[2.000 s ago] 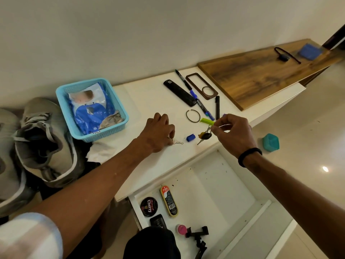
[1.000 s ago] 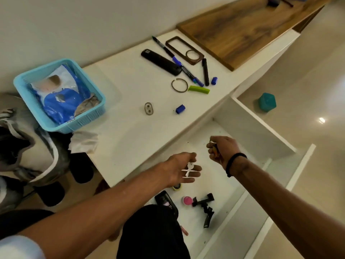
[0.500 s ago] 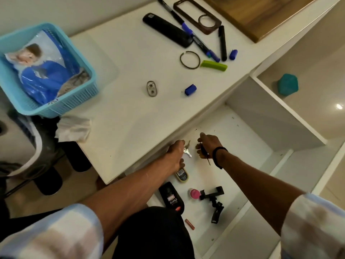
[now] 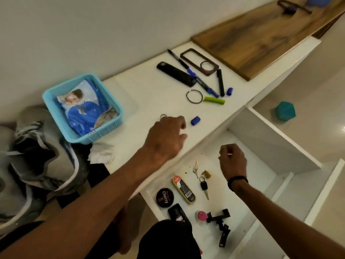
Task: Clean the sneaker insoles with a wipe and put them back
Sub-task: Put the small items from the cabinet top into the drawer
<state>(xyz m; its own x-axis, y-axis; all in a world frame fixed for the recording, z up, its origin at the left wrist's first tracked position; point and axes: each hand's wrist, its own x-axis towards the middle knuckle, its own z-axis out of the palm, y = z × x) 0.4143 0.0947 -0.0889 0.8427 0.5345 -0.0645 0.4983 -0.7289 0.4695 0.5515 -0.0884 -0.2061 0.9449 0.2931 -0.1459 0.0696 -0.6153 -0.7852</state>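
Two grey sneakers [image 4: 37,156] stand at the left, beside the white counter [image 4: 149,90]. A crumpled white wipe [image 4: 101,153] lies at the counter's near left corner. A blue pack of wipes [image 4: 84,111] sits in a light-blue basket [image 4: 115,116]. My left hand [image 4: 166,139] hovers over the counter with nothing in it, fingers curled and apart, just short of a small metal ring piece [image 4: 163,116]. Over the open drawer [image 4: 242,184], my right hand [image 4: 232,159] is a loose fist holding nothing. No insole is visible.
In the drawer lie two sets of keys [image 4: 203,182], a shoe-polish tin [image 4: 165,198], a yellow-edged brush [image 4: 183,189] and a black clamp [image 4: 220,223]. Pens, a remote [image 4: 175,73], a bangle and blue caps lie on the counter. A wooden board [image 4: 261,40] is at the far right.
Both hands carried keys from the counter into the drawer and let them go. My left hand has come back up over the counter, and my right hand has risen above the drawer.
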